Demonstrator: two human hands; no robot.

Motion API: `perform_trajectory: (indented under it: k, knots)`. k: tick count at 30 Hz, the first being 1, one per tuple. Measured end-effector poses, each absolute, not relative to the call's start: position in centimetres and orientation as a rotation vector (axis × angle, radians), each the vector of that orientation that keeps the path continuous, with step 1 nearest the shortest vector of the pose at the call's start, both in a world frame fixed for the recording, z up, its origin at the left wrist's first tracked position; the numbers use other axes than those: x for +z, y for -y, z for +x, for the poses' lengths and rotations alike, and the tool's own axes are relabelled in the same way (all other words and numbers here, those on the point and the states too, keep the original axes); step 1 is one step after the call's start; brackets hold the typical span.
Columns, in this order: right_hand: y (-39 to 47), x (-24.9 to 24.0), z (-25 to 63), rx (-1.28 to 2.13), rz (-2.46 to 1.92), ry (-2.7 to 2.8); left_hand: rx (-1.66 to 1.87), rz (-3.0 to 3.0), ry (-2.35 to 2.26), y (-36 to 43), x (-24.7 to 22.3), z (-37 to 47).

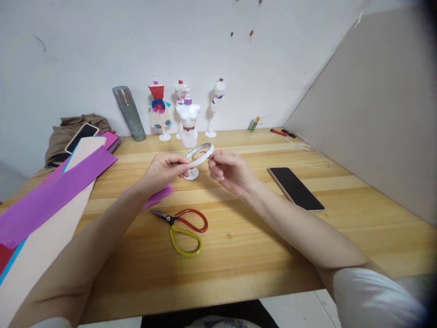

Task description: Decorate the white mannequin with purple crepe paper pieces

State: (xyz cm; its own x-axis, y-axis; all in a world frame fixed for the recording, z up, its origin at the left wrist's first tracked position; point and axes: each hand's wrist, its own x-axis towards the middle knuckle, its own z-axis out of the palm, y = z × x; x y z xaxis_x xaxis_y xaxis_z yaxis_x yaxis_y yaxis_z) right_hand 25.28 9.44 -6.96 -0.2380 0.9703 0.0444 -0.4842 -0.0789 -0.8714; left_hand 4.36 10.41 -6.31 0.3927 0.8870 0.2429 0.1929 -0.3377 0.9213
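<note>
A thin white roll of tape (201, 158) is up in the air over the table, in front of a white mannequin. My left hand (167, 169) pinches its left edge between thumb and fingers. On the opposite edge, the thumb and forefinger of my right hand (229, 169) are closed at the tape. Just behind the roll stands a small white dress-form mannequin (189, 118) with a purple neck band and a brown waist band; the roll and my left hand hide part of its stand. Scissors (170, 219) with one red and one yellow handle lie below my hands, blades pointing left.
Purple crepe paper (61, 191) and pale sheets are stacked at the left; a purple scrap (159, 196) lies under my left forearm. Along the wall stand a grey-green flask (129, 114) and several dressed mannequins (157, 107). A phone (296, 189) lies at the right.
</note>
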Motion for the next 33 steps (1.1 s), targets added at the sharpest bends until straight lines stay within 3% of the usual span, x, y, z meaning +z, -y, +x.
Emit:
perform_trajectory:
  k: [21,33]
  knots:
    - [-9.4,-7.3,24.5,1.486,-1.01,0.966,0.833,2.674,-1.013,-10.5,-6.7,4.0]
    - [-9.6,-7.8,24.7,1.705,-0.754,1.017,0.869,1.889,-1.028,-9.9,-5.9,4.4]
